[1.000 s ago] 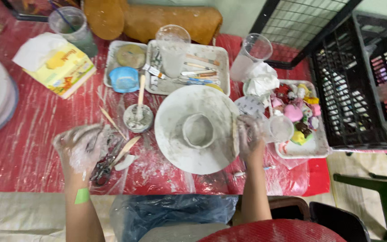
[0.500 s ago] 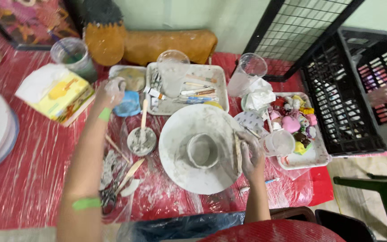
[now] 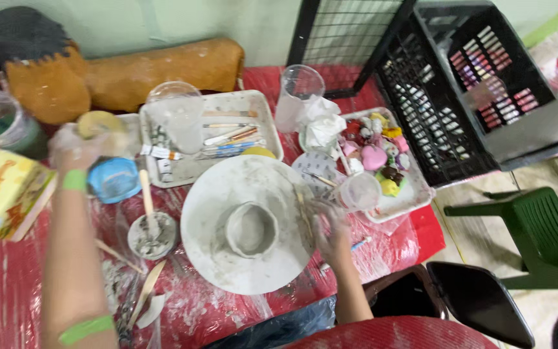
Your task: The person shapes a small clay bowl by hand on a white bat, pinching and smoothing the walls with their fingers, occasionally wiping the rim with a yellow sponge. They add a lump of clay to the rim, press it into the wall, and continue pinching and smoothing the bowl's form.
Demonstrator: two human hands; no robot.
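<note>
Item: yellow sponge point(image 3: 100, 123), rounded, at the fingertips of the left hand point(image 3: 72, 150), which is stretched out to the far side of the tabletop point(image 3: 8, 291). The fingers curl loosely about the sponge's near edge; blur hides whether they grip it or only touch it.

Just beside those fingers, toward the body: blue dish point(image 3: 112, 179). Further right: white tray point(image 3: 269, 129) of brushes and paint tubes, with a clear cup point(image 3: 175, 110) standing in it.

Right hand point(image 3: 332, 227): fingers spread open, holding nothing, resting against the right rim of the round clay-smeared board point(image 3: 201, 258). At the board's centre, well left of these fingers: small wet clay bowl point(image 3: 251, 229), upright.

Handling note, as a judgement: the right hand should steady the board only by its rim, and the left arm should stay high over the stick in its clay-caked dish point(image 3: 152, 232), so the soft bowl wall is not knocked.
</note>
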